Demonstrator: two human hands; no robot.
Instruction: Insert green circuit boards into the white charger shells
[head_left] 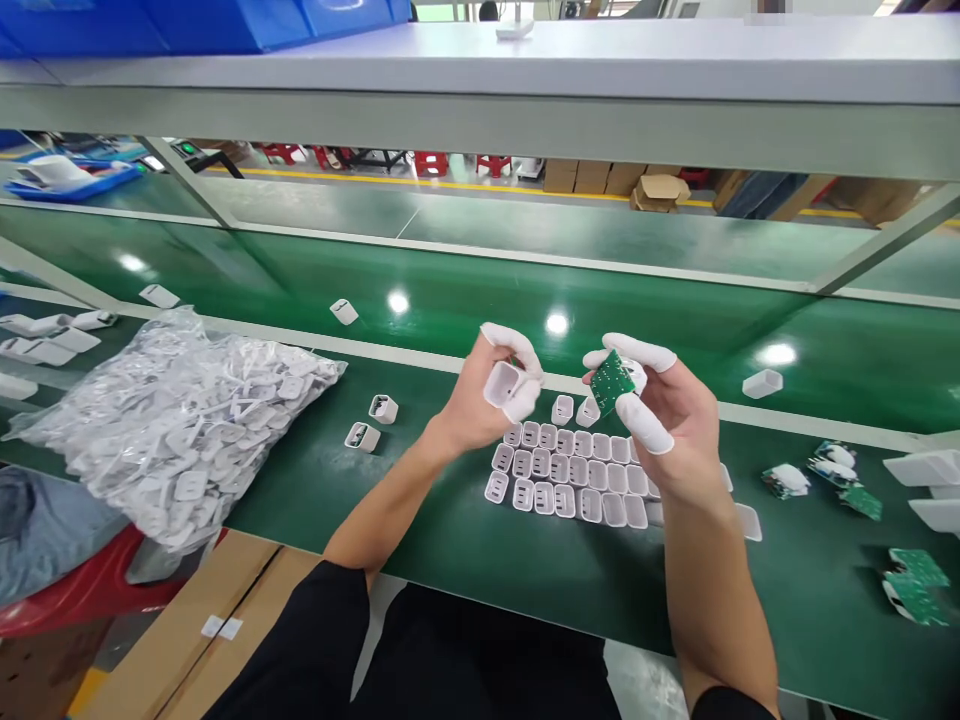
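Note:
My left hand, with white covers on its fingertips, grips a small white plastic housing whose open end faces me. To its right, my right hand, also in white finger covers, pinches a green circuit board and holds it tilted above the table. The housing and the board are apart. Below both hands, rows of white housings stand with their openings up. Two more housings with parts inside lie left of my left forearm.
A clear bag of white plastic pieces lies at left. Loose circuit boards and white housings rest at right. Single housings lie on the green belt. A shelf spans overhead, bearing a blue bin.

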